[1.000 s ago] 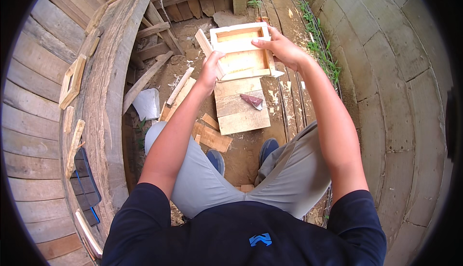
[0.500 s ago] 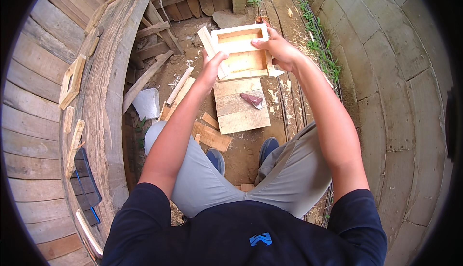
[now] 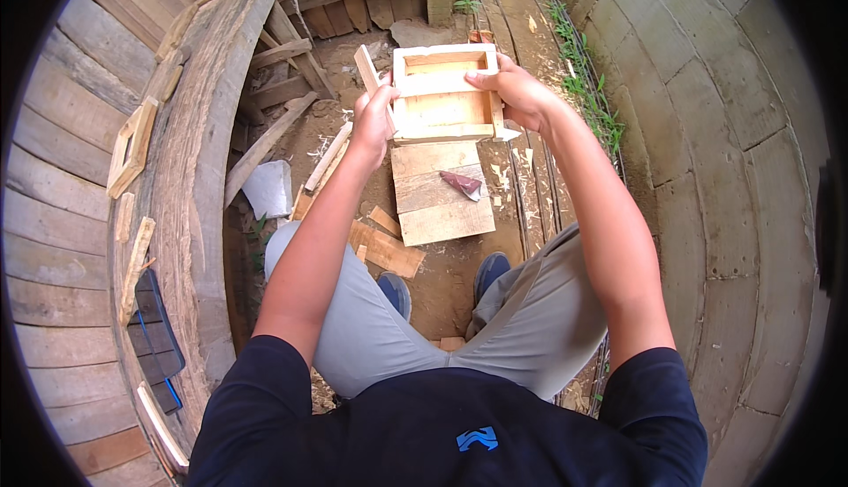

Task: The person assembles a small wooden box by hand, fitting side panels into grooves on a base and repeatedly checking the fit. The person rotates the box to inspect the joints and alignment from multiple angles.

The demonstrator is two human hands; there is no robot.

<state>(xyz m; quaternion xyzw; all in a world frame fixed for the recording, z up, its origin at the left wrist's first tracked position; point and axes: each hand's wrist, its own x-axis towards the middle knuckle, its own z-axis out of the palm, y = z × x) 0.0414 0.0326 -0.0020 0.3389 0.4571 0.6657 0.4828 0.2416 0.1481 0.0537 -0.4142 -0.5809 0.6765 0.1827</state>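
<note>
A shallow wooden box [image 3: 444, 131] with a crossbar across its middle is held up in front of me, its open side facing me. My right hand [image 3: 519, 96] grips its right side, the thumb over the inner edge. In my closed left hand [image 3: 375, 120] is a narrow wooden strip [image 3: 366, 69], slanting up along the left side of the box. Whether the strip touches the box, I cannot tell. Just below stands a low plank-topped block [image 3: 442, 213]. On it lies a folded piece of reddish-brown sandpaper [image 3: 461, 184].
At the left runs a thick wooden bench [image 3: 208, 125] carrying a small wooden frame [image 3: 132, 149] and a blue-edged hand saw [image 3: 159, 341]. Offcuts [image 3: 389, 248] and shavings litter the ground near my feet. A block wall [image 3: 707, 160] rises on the right.
The strip and my left hand have shifted left, away from the front of the box, and the strip stands steeper. The box has moved slightly right with my right hand.
</note>
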